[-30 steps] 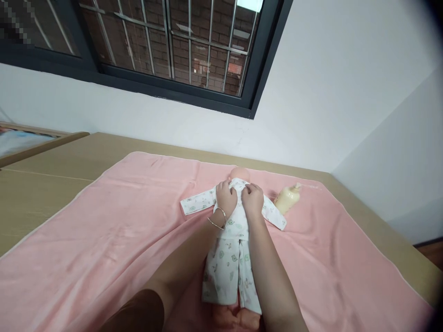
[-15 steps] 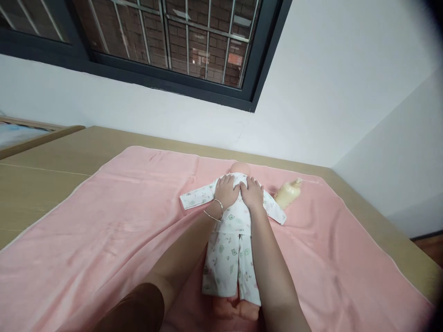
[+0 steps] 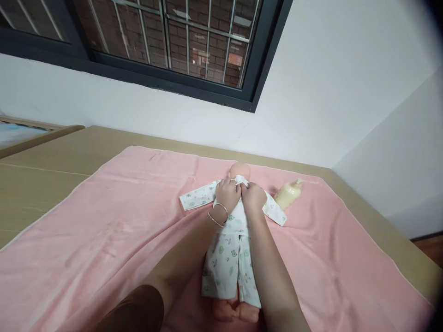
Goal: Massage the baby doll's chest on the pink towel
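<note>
A baby doll point(image 3: 239, 170) lies on a pink blanket, its bald head away from me and its feet toward me. It wears a white patterned shirt point(image 3: 238, 223) and matching trousers point(image 3: 221, 267), with both sleeves spread out sideways. At the upper chest or back, I cannot tell which, my left hand point(image 3: 228, 193) has its fingers curled on the shirt cloth. My right hand point(image 3: 254, 198) is closed on the cloth beside it, thumbs close together. Between them the shirt is bunched up near the neck. A bracelet circles my left wrist.
The pink blanket point(image 3: 114, 212) covers much of a wooden surface point(image 3: 51, 184). To the doll's right lies a bottle of pale yellow liquid point(image 3: 288, 193), close to the sleeve. A white wall point(image 3: 294, 115) and a dark-framed window point(image 3: 166, 78) stand behind. A wooden-edged frame point(image 3: 41, 138) is at far left.
Both hands lay flat with fingers stretched on the shirt; now their fingers are curled in and grip its cloth. The shirt has bunched near the neck, showing more of the doll's head.
</note>
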A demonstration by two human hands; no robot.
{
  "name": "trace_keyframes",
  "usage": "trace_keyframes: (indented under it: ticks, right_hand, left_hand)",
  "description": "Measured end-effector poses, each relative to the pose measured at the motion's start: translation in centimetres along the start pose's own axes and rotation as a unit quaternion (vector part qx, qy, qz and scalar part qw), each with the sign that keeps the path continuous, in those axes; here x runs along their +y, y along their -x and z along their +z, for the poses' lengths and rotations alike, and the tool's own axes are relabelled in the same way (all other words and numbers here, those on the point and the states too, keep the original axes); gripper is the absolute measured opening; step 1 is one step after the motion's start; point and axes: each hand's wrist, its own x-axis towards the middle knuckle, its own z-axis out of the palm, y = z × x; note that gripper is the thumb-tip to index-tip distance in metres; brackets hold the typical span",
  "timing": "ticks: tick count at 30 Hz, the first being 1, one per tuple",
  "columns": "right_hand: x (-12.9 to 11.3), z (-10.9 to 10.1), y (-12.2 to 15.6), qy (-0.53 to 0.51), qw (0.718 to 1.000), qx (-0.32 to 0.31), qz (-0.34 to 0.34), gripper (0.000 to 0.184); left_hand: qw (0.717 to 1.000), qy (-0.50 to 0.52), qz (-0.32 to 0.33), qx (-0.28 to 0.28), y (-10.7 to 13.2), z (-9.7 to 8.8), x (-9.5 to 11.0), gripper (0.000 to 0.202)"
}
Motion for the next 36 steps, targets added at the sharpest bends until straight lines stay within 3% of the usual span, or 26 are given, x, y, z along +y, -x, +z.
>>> trace_keyframes:
  ticks: [8,14,21,24,30,36]
  right_hand:
    - [1.2,1.6,-1.4,-0.054,0.995,-0.022,-0.077,0.047]
    - [0.9,0.7,-0.9,-0.045,0.993,0.001,-0.11,0.033]
    - [0.2,0.3,-0.1,-0.026,0.996,0.062,-0.051,0.034]
    - [0.4,0.4,-0.2,-0.055,0.997,0.041,-0.025,0.037]
    - [0.7,1.1,-1.1,-0.075,0.996,-0.033,-0.037,0.05]
    - [0.7,0.9,-1.1,-0.043,0.997,-0.039,-0.048,0.048]
  left_hand:
    - [0.997,0.065,-0.006,-0.032,-0.8,1.0,-1.7,0.027]
    - [0.998,0.055,0.032,-0.029,-0.3,0.5,-0.8,0.022]
    - [0.999,-0.043,-0.01,-0.028,0.1,-0.8,0.5,0.022]
    - [0.998,-0.048,-0.019,-0.046,-0.1,-0.9,0.4,0.026]
    - [0.993,-0.033,-0.03,-0.107,-0.6,-0.1,-0.8,0.037]
    - [0.994,-0.012,-0.02,-0.106,-0.8,-0.2,-0.8,0.035]
